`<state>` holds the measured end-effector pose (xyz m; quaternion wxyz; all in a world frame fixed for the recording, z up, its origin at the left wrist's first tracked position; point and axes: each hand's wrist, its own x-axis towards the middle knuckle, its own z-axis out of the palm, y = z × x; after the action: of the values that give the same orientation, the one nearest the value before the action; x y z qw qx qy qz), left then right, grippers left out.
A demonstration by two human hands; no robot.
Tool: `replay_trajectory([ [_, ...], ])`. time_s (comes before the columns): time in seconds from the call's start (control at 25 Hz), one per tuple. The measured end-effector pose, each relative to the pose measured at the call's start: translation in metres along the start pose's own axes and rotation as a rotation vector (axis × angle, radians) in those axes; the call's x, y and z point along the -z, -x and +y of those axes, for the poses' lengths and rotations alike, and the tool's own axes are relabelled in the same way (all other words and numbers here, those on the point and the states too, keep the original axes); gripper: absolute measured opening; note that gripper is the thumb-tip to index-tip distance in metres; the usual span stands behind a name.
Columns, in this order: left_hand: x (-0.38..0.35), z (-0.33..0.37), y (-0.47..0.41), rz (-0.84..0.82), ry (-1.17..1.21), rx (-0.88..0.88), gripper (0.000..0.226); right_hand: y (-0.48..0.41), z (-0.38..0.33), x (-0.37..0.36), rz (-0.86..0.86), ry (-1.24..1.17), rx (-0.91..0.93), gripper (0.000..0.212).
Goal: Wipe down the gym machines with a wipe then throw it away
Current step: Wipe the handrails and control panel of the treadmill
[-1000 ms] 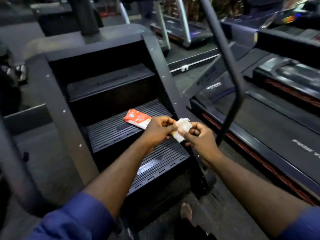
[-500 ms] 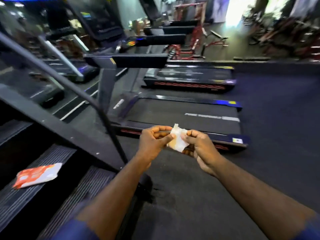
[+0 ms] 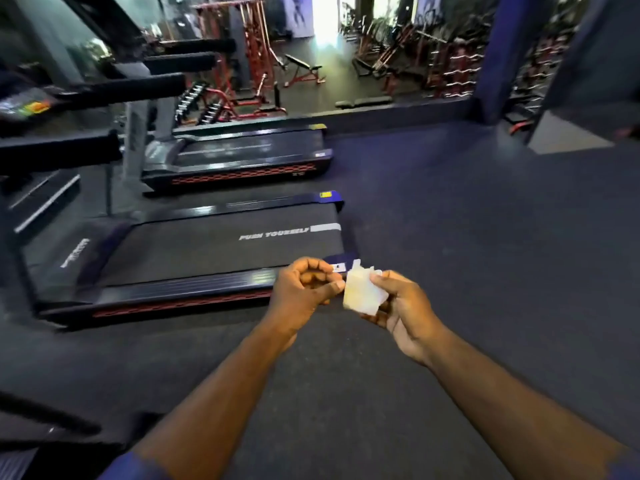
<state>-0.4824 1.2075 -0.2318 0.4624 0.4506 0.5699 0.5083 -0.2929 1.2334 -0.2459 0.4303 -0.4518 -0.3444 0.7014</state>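
Your wipe sits centre frame, folded into a small white wad. Your right hand grips it w/ thumb on top. Your left hand is curled at the wipe's left edge, prob pinching a corner, tho blur hides the exact contact. Hands are close together, both on it. The step in hand looks like unfolding: peel one layer w/ the left while the right anchors it, and open it flat for full coverage. Don't tug hard, a damp sheet may tear. Then take the nearest treadmill, mid-left of frame
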Motion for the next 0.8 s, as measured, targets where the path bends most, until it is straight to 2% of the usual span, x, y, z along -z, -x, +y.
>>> replay_trajectory([
  [0.12, -0.048, 0.001, -0.051, -0.065, 0.009, 0.018, 0.049, -0.039, -0.022, 0.046, 0.025, -0.002, -0.002, 0.007],
  [0.2, -0.07, -0.005, -0.09, -0.102, -0.022, 0.011, 0.051, -0.073, -0.031, 0.067, 0.05, -0.016, -0.015, 0.01],
  [0.36, -0.11, -0.031, -0.191, -0.108, -0.036, -0.018, 0.04, -0.164, -0.053, 0.1, 0.093, 0.006, -0.051, 0.016],
  [0.48, -0.138, -0.046, -0.292, -0.141, -0.004, 0.034, 0.036, -0.253, -0.085, 0.122, 0.143, 0.011, -0.084, 0.017],
  [0.8, -0.209, -0.017, -0.52, -0.244, -0.058, 0.003, 0.014, -0.449, -0.195, 0.168, 0.196, -0.044, -0.077, 0.019],
])
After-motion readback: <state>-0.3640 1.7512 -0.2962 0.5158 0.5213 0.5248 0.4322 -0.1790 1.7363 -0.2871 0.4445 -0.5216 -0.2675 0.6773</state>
